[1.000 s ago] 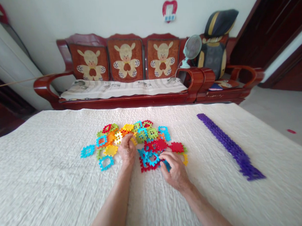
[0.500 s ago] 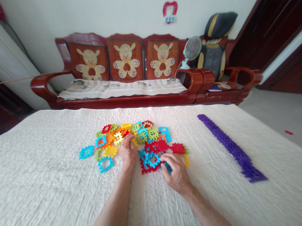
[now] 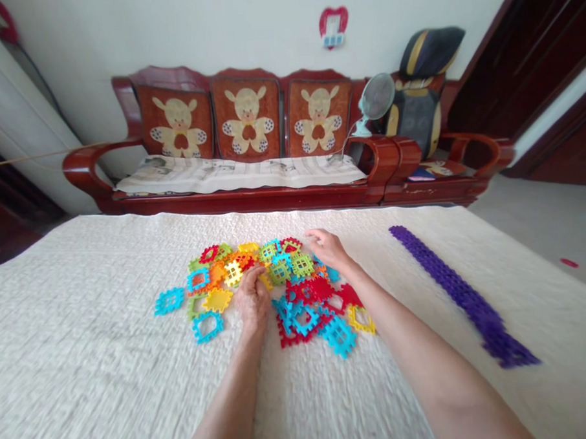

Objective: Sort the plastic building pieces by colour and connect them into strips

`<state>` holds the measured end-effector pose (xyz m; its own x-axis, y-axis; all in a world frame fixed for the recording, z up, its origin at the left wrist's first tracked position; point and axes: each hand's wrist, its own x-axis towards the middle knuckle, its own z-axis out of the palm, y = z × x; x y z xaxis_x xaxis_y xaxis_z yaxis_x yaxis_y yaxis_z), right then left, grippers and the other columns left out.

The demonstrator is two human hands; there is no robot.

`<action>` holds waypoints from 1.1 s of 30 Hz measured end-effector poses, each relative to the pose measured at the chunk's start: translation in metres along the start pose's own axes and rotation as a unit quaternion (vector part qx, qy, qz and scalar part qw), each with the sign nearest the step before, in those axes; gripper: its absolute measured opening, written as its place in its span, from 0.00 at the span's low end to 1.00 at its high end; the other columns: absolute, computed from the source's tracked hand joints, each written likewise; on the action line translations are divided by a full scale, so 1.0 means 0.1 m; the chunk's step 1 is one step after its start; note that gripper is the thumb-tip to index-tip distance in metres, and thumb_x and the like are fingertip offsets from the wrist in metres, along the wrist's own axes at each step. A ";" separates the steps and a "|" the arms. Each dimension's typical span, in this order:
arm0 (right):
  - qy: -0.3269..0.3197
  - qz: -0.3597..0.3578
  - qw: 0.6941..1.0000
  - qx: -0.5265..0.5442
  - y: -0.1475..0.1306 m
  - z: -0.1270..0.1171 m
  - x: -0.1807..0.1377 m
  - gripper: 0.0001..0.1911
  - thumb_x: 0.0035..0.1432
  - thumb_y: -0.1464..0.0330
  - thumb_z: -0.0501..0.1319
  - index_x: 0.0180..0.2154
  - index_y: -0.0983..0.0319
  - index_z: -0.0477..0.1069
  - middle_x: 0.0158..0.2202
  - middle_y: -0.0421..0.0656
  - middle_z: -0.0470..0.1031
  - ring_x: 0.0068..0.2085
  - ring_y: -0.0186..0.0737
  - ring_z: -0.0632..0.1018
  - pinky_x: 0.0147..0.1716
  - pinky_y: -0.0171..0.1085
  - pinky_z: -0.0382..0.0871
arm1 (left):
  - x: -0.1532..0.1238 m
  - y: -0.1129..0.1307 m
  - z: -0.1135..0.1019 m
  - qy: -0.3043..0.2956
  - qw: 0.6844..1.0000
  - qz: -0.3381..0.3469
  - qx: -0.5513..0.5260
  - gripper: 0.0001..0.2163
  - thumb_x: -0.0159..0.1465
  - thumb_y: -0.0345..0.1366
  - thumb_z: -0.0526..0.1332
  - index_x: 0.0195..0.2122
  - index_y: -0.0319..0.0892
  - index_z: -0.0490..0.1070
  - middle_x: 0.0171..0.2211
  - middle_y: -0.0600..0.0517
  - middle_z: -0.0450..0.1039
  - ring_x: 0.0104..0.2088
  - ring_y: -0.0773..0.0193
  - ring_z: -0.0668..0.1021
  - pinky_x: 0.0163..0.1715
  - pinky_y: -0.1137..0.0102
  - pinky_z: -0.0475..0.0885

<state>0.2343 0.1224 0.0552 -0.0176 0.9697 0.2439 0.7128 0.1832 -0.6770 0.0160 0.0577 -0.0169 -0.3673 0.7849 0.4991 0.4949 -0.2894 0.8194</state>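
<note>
On the quilted worktop point(image 3: 85, 358), the left hand point(image 3: 252, 299) rests curled on the tile pile point(image 3: 280, 272), its grip unclear. The right hand point(image 3: 327, 248) hovers empty, fingers spread, at the pile's far edge. Its forearm could sweep the red tiles point(image 3: 320, 288) askew.

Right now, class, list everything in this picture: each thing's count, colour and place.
plastic tiles: many, red, blue, green, yellow, orange, heaped mid-cloth
purple strip: one, joined tiles, right on cloth
cloth: one, white, quilted, foreground
bench: one, dark red wood, behind cloth
cushions: three, brown with animal figures, bench back
fan: one, pale, bench's right end
left hand: one, resting on heap
right hand: one, open, at heap's far edge
</note>
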 end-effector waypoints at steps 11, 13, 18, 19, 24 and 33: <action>-0.301 0.012 0.954 -0.003 -0.22 0.40 0.71 0.21 0.47 0.72 0.67 0.46 0.56 0.80 0.44 0.38 0.83 0.46 0.44 0.80 0.47 0.35 0.72 | 0.00 0.06 0.04 0.012 1.000 -0.012 0.001 0.14 0.59 0.28 0.52 0.35 0.43 0.79 0.39 0.48 0.82 0.42 0.60 0.82 0.48 0.62 0.77; -0.312 0.017 0.950 0.002 -0.24 0.40 0.72 0.22 0.45 0.72 0.69 0.45 0.57 0.80 0.43 0.39 0.82 0.43 0.43 0.80 0.45 0.35 0.72 | 0.00 0.06 0.05 0.011 1.000 -0.005 0.002 0.14 0.59 0.28 0.52 0.35 0.43 0.78 0.39 0.47 0.81 0.42 0.60 0.82 0.48 0.62 0.77; -0.267 0.041 0.961 0.059 -0.20 0.34 0.67 0.23 0.42 0.70 0.73 0.45 0.61 0.79 0.42 0.43 0.82 0.38 0.38 0.79 0.39 0.33 0.72 | 0.00 0.06 0.05 0.020 1.000 0.003 0.010 0.14 0.59 0.28 0.52 0.35 0.43 0.78 0.38 0.48 0.81 0.42 0.60 0.82 0.48 0.62 0.76; -0.259 0.044 0.962 0.069 -0.17 0.32 0.65 0.21 0.42 0.69 0.73 0.43 0.61 0.79 0.40 0.42 0.82 0.37 0.37 0.79 0.37 0.32 0.71 | 0.00 0.06 0.05 0.020 1.000 0.005 0.014 0.14 0.59 0.29 0.52 0.35 0.43 0.78 0.38 0.48 0.81 0.42 0.60 0.82 0.48 0.62 0.76; -0.245 0.053 0.956 0.155 0.01 0.16 0.52 0.14 0.42 0.63 0.74 0.33 0.61 0.79 0.29 0.38 0.79 0.30 0.34 0.76 0.33 0.32 0.69 | 0.01 0.07 0.03 0.009 0.999 0.013 0.031 0.14 0.58 0.28 0.52 0.34 0.44 0.78 0.38 0.49 0.82 0.41 0.61 0.82 0.46 0.64 0.77; -0.100 0.163 0.958 0.214 0.53 -0.45 0.26 0.12 0.44 0.65 0.74 0.30 0.61 0.75 0.27 0.40 0.80 0.29 0.34 0.78 0.31 0.31 0.71 | 0.00 0.01 0.03 0.000 0.999 0.017 0.036 0.13 0.58 0.31 0.53 0.35 0.44 0.79 0.39 0.48 0.81 0.41 0.59 0.82 0.46 0.63 0.77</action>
<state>0.3034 0.1498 0.0570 -0.0076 0.9904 -0.1383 0.3520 -0.1268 -0.9274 0.0189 0.0595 -0.0167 -0.3491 0.7758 0.5256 0.5616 -0.2758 0.7801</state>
